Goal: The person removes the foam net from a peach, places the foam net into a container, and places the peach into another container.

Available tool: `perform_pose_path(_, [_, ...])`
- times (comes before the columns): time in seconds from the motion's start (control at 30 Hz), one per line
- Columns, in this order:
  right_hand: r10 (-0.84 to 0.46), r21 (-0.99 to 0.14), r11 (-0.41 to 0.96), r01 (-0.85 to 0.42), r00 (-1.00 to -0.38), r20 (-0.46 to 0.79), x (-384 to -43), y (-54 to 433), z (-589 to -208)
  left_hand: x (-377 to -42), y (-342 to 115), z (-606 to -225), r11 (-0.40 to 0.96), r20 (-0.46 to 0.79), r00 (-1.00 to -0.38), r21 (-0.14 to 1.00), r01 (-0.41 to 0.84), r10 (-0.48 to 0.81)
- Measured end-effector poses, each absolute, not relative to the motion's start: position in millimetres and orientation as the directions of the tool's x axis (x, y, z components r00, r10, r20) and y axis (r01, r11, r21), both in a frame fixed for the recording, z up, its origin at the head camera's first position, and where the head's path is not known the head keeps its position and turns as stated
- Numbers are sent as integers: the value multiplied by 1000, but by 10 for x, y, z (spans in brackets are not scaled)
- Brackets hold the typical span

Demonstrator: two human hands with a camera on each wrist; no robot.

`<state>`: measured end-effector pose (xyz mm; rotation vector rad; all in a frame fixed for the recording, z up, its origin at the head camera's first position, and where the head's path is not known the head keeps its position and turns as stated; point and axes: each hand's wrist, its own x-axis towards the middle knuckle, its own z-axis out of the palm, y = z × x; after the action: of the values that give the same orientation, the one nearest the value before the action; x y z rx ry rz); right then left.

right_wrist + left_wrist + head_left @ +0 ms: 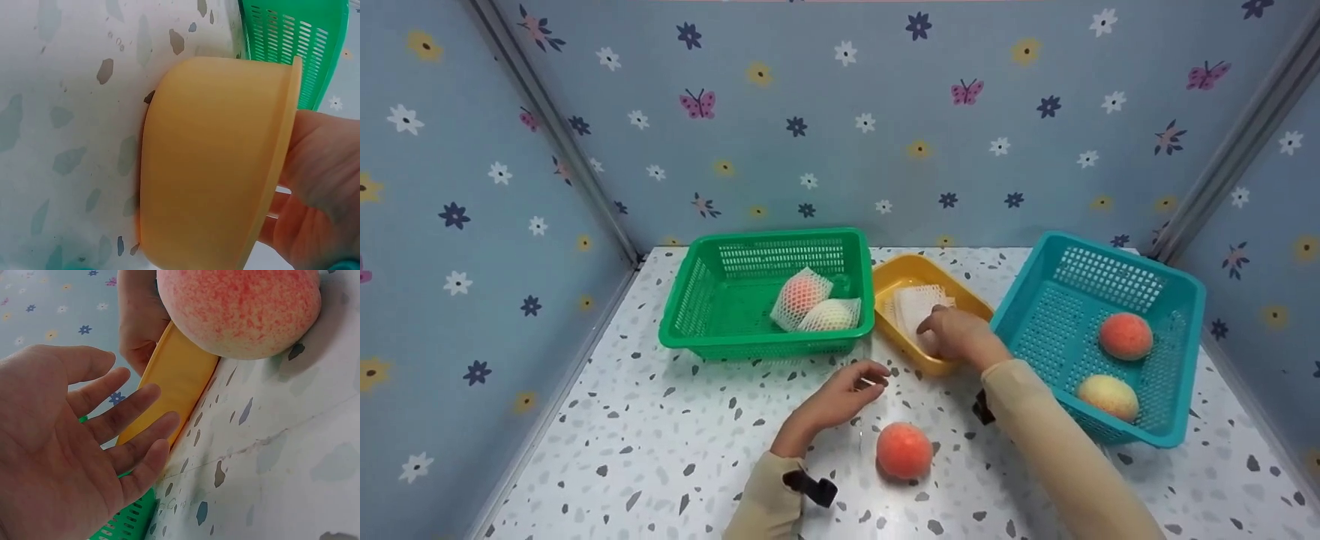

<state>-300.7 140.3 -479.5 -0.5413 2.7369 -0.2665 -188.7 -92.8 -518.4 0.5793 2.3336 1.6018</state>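
Note:
My left hand (840, 394) hovers over the table with relaxed, slightly bent fingers and holds nothing; its palm shows in the left wrist view. Close by, a loose red peach (904, 451) sits on the table. My right hand (956, 334) reaches over the rim into a yellow tray (971, 300), its fingers down at the white foam fruit nets (919, 304). In the right wrist view the tray wall hides the fingertips, so whether they pinch a net cannot be told.
A green basket (765, 342) at the back left holds a red peach in a foam net (802, 294) and a pale one in a net (832, 316). The blue basket (1196, 337) on the right holds a red peach (1126, 336) and a yellowish peach (1108, 397).

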Motion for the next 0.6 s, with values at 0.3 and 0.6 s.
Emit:
perform_pose_path(0.3, [-519,-294,827,-479,-852,-73,-2927,1480,-4634,-1895,-994,-5155,332,5,-888,927,177,459])
perform_pose_path(0.6, [-605,-284,689,-667,-745,283,-2361,1500,-4385,-1870,-1148,-5174,321,6,-906,934,156,423])
